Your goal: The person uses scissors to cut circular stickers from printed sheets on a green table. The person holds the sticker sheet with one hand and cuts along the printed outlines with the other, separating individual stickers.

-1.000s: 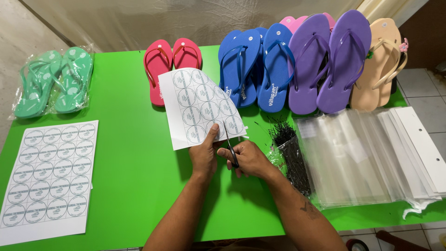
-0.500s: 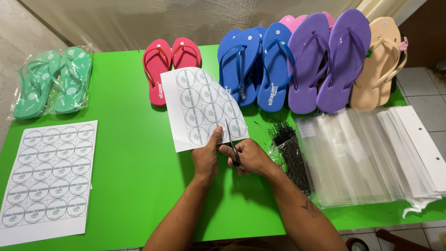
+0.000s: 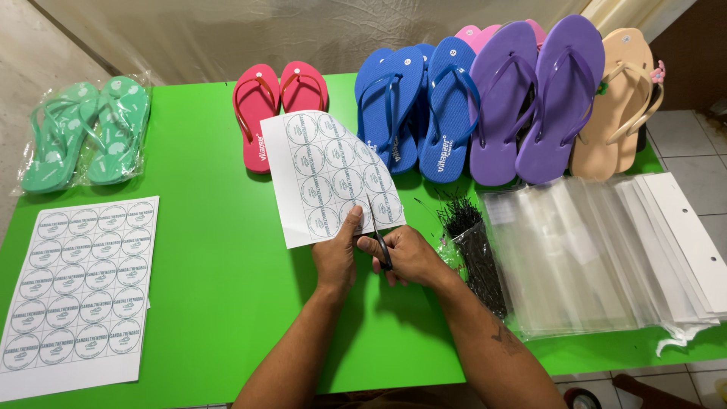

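sheet [image 3: 327, 178] shifted up; left hand [image 3: 335, 254] pinches its edge, right hand [image 3: 405, 254] grips scissors [image 3: 377, 227].

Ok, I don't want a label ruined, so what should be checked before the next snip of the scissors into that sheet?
1. Left hand pinching the white sheet of round printed labels: ok.
2. Right hand with its grip on the small dark-handled scissors: ok.
3. Blades running between label columns, not across a circle: cannot tell.
4. Left fingers out of the blade line: ok, they sit left of it.
5. Sheet's far end resting over the red flip-flops, free to lift: ok.
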